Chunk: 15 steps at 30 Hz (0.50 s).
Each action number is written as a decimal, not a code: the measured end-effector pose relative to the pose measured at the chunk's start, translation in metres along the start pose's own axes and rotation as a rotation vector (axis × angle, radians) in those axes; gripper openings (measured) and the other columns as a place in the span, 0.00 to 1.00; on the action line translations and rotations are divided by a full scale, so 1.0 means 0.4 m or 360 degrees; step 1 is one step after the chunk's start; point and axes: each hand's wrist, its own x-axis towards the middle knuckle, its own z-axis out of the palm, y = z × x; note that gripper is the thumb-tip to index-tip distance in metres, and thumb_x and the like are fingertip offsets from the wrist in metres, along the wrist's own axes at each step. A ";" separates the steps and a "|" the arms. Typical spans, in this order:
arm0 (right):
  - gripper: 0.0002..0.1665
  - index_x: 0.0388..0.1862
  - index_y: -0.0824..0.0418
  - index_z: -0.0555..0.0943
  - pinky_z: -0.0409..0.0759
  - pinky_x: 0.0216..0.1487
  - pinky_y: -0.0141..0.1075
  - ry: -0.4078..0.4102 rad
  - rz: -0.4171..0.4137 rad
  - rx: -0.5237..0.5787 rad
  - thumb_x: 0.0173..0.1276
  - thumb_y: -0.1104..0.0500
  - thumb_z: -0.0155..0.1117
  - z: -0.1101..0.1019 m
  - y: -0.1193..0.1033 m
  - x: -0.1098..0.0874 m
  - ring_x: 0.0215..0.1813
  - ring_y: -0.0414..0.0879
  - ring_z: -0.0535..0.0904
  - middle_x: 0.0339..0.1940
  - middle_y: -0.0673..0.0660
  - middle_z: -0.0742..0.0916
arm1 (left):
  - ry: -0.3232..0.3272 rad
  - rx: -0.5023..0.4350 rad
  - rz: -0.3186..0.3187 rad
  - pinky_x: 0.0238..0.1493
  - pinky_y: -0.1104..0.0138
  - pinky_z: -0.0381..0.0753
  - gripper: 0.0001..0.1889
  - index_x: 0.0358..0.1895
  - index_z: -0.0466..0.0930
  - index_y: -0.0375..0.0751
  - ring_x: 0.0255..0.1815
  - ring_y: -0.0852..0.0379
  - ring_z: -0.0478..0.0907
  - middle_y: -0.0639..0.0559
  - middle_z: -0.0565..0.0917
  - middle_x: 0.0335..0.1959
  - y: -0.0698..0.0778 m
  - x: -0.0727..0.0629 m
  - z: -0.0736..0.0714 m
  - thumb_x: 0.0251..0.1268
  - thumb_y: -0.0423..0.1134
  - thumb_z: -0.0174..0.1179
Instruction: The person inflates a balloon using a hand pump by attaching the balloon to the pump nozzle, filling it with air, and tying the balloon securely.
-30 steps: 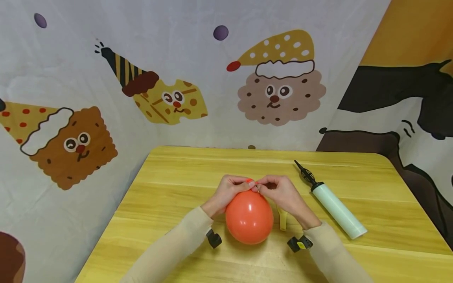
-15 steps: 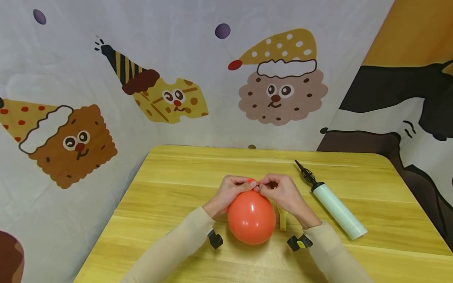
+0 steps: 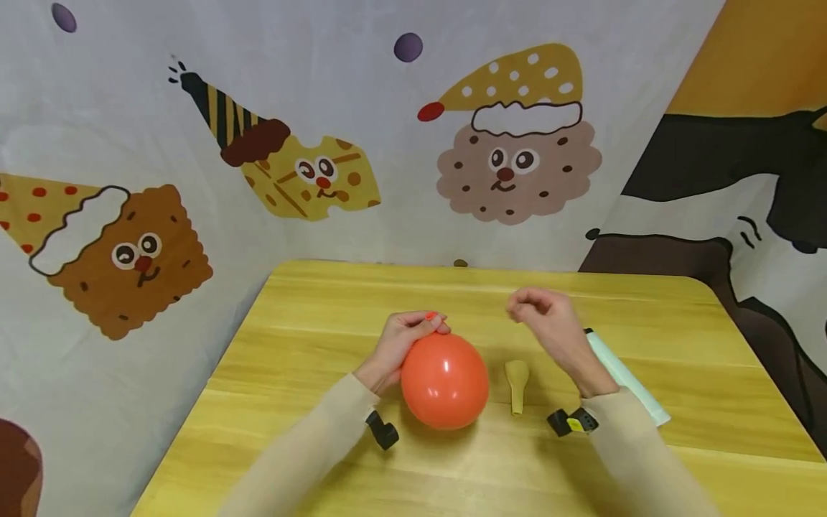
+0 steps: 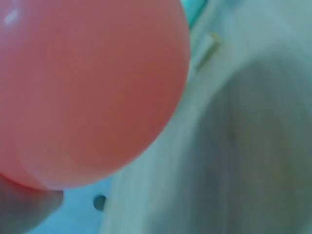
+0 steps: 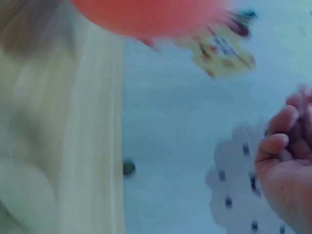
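Observation:
A round, inflated red balloon [image 3: 446, 384] [image 4: 87, 87] is held over the table by my left hand [image 3: 395, 343], whose thumb and fingers pinch its neck. A bit of red rubber shows at those fingertips. My right hand [image 3: 552, 323] is raised to the right, apart from the balloon. Its fingers are loosely curled, with nothing between them in the right wrist view, where the hand [image 5: 287, 165] shows at the right edge. Between the hands, a flat yellow balloon [image 3: 517, 384] lies on the table.
A pale green hand pump [image 3: 629, 380] lies on the wooden table [image 3: 291, 309] at the right, its black nozzle end hidden behind my right hand and wrist. A cloth [image 3: 413, 215] printed with cartoon biscuits and cheese hangs behind the table.
My right hand has let go of the red balloon's neck and moved up to the right, uncovering the yellow balloon. My left hand has shifted slightly left with the red balloon.

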 end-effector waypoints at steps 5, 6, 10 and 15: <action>0.09 0.48 0.60 0.88 0.80 0.37 0.36 -0.0229 -0.0077 -0.0356 0.75 0.62 0.63 0.061 0.009 -0.003 0.39 0.48 0.80 0.41 0.53 0.88 | -0.0181 0.0188 0.0069 0.56 0.54 0.85 0.11 0.50 0.88 0.29 0.48 0.54 0.87 0.51 0.91 0.33 0.027 0.008 0.035 0.72 0.33 0.65; 0.10 0.50 0.59 0.88 0.79 0.36 0.37 -0.0202 -0.0132 -0.0394 0.75 0.62 0.64 0.067 0.010 -0.007 0.38 0.47 0.79 0.40 0.52 0.88 | -0.0198 0.0265 0.0095 0.53 0.54 0.86 0.13 0.51 0.87 0.27 0.45 0.55 0.88 0.51 0.91 0.34 0.031 0.008 0.041 0.72 0.33 0.65; 0.15 0.57 0.58 0.86 0.81 0.35 0.41 -0.0123 -0.0416 -0.0578 0.73 0.61 0.68 0.084 0.002 -0.014 0.40 0.43 0.79 0.41 0.50 0.87 | -0.0136 0.0691 0.0305 0.46 0.57 0.89 0.08 0.46 0.92 0.36 0.42 0.56 0.88 0.49 0.92 0.37 0.034 0.011 0.062 0.69 0.35 0.68; 0.16 0.50 0.61 0.86 0.81 0.33 0.39 0.0004 -0.0534 -0.0768 0.67 0.56 0.77 0.119 0.000 -0.016 0.38 0.45 0.81 0.37 0.50 0.86 | 0.0019 0.1360 0.0801 0.62 0.55 0.79 0.06 0.42 0.93 0.40 0.39 0.58 0.89 0.51 0.92 0.37 0.024 0.011 0.073 0.64 0.35 0.73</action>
